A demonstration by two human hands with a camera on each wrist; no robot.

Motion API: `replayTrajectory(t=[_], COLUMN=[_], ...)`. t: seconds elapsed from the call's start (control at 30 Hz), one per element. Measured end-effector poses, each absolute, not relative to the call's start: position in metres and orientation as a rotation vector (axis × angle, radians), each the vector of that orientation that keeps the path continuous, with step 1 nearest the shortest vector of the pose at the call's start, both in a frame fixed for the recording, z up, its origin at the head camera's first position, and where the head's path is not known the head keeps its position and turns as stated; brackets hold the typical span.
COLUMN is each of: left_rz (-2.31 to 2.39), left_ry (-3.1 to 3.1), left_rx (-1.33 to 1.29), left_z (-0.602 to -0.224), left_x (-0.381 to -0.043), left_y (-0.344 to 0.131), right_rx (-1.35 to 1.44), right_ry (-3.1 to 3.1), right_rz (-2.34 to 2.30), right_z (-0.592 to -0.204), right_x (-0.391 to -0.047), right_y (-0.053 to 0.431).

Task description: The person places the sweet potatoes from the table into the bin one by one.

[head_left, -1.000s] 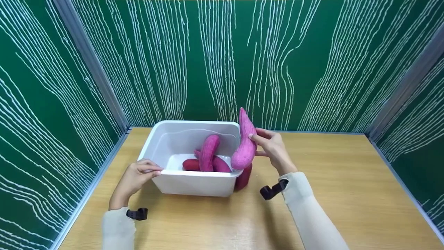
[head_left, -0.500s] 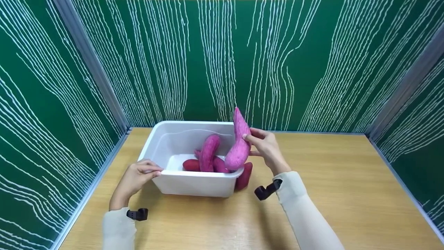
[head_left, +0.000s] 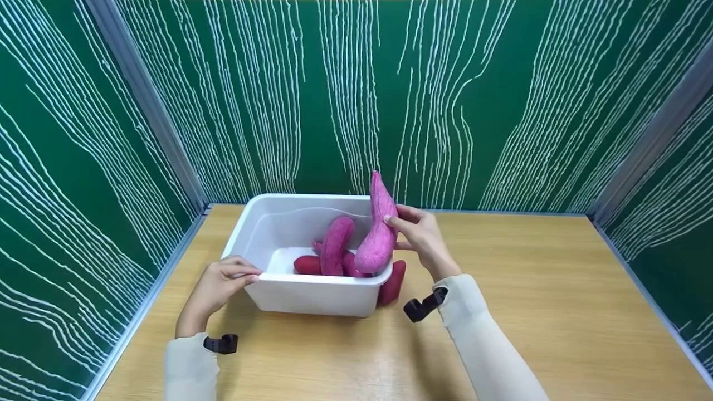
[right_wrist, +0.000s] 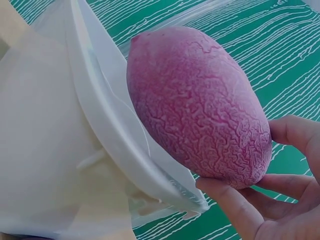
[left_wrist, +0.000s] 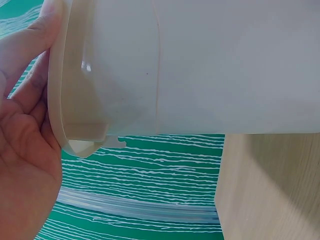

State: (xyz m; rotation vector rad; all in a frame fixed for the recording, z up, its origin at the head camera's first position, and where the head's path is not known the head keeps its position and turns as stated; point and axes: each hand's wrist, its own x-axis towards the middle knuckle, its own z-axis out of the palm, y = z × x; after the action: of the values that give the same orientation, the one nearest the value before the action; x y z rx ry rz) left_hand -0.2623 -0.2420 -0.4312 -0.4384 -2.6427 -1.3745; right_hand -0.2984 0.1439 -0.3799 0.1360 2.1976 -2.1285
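In the head view my right hand (head_left: 426,239) grips a pink, wrinkled sweet potato (head_left: 380,236), thumb on one side and fingers on the other. It is held upright, pointed end up, over the right rim of a white plastic bin (head_left: 312,298). The right wrist view shows the blunt end of this sweet potato (right_wrist: 200,105) close to the bin's rim (right_wrist: 120,135). My left hand (head_left: 220,284) pinches the bin's rim at the near left corner. Inside lie a curved pink sweet potato (head_left: 335,248), a red one (head_left: 307,264) and another pink one, partly hidden.
A dark red sweet potato (head_left: 392,284) stands or leans against the bin's right outer wall; its lower part is partly hidden. The wooden table (head_left: 529,301) extends to the right. Green panels with white lines (head_left: 423,100) enclose the back and sides.
My right hand has moved a little left, bringing the pink sweet potato from beside the bin's right rim to over it. The left hand and the bin stay in place.
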Motion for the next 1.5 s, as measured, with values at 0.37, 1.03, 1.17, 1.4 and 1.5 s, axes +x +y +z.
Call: replayTrajectory(t=[0.37,1.03,1.17,1.4,1.5], left_rz=[-1.374,-1.374,-1.364,-1.346,-1.334], left_ry=[-2.652,-2.664,-2.679,-2.698,-2.713], left_rx=[-0.433,-0.423,-0.42,-0.407,-0.395], left_z=[-0.4323,-0.432,-0.4317,-0.4307,-0.4307], left_x=[-0.2637,-0.264,-0.2638,-0.2633,-0.2626], left_y=[-0.242,-0.2406,-0.2413,-0.2427,-0.2429], right_rx=[0.118,0.103,0.107,0.13,0.145], right_ry=[2.205,2.196,2.21,2.192,2.169], right_rz=[-2.138,-2.149,-2.14,-2.151,-2.181], right_z=[-0.3791,-0.3812,-0.3816,-0.3824,-0.3819], right_x=[-0.296,-0.296,-0.2955,-0.2959,-0.2963], right_y=[0.1396,0.1376,0.1367,0.1352,0.1351])
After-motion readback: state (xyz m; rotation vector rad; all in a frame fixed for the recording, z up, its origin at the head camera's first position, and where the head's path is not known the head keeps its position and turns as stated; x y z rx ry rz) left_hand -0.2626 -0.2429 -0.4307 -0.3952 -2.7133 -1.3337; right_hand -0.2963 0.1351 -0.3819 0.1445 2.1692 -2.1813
